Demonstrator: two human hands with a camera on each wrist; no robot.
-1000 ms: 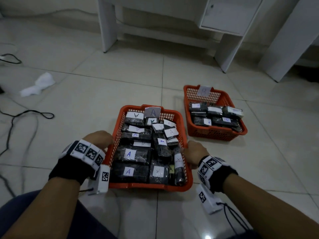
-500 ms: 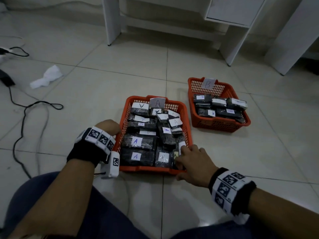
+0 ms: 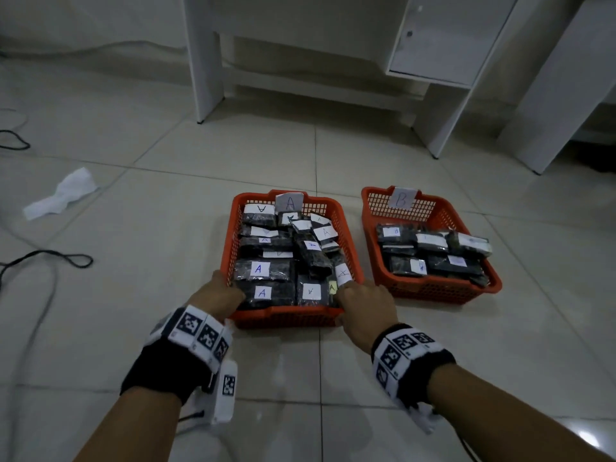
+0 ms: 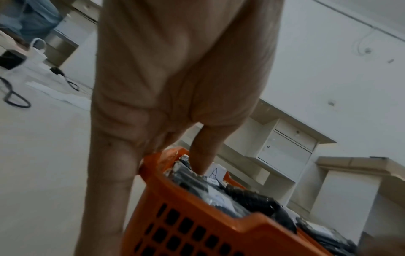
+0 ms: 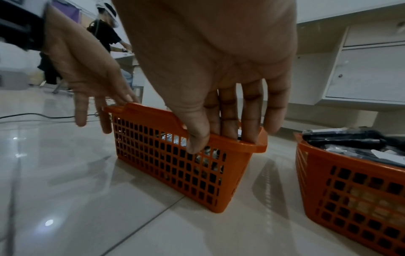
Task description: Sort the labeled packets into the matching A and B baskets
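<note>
Since the earlier frame, the right hand (image 3: pixel 363 303) has been brought from the packets at the near right corner of the A basket (image 3: pixel 286 320) onto that corner's rim, and both baskets are seen further right in the head view.

At the far left, a crumpled white paper (image 3: pixel 61 195) and black cables (image 3: pixel 50 258) are seen on the tiled floor (image 3: pixel 166 228). The left hand (image 3: pixel 218 295) is placed at the near left corner of the A basket; in the left wrist view its thumb (image 4: pixel 202 152) is pressed down among the packets while the fingers (image 4: pixel 109 173) are stretched down outside the wall, so the rim is grasped between them. Black packets with white A labels (image 3: pixel 258 269) are piled inside the A basket, filling it to the rim. At the near right corner, the rim is pinched by the right hand: in the right wrist view the thumb (image 5: pixel 195 136) is laid on the outer mesh and the fingers (image 5: pixel 252 121) are dipped inside. Just beside it on the right, apart from it, the B basket (image 3: pixel 433 288) is set, holding a smaller layer of packets with B labels (image 3: pixel 433 241). White furniture (image 3: pixel 433 45) is seen at the far side.
</note>
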